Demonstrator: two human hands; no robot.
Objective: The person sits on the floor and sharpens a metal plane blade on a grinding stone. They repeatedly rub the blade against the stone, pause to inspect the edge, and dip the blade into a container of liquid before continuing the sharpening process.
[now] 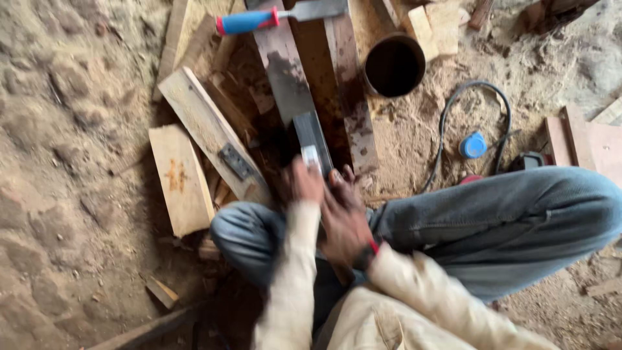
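On sawdust ground, two hands, left hand point(304, 183), right hand point(345, 217), one metal blade point(313, 142), one chisel point(280, 15)

One small label point(310, 155) shows, pale and roughly rectangular, stuck on the near end of the dark metal bar point(313, 139) just beyond the hands; it's blurred. No packages, no signs and no screens show anywhere on the sandy ground point(71, 162).

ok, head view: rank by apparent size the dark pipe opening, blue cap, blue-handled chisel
1. blue-handled chisel, longest by far, spanning the boards at the top edge.
2. dark pipe opening, shorter but much broader.
3. blue cap, clearly smallest.

All lie on the ground at similar distance.
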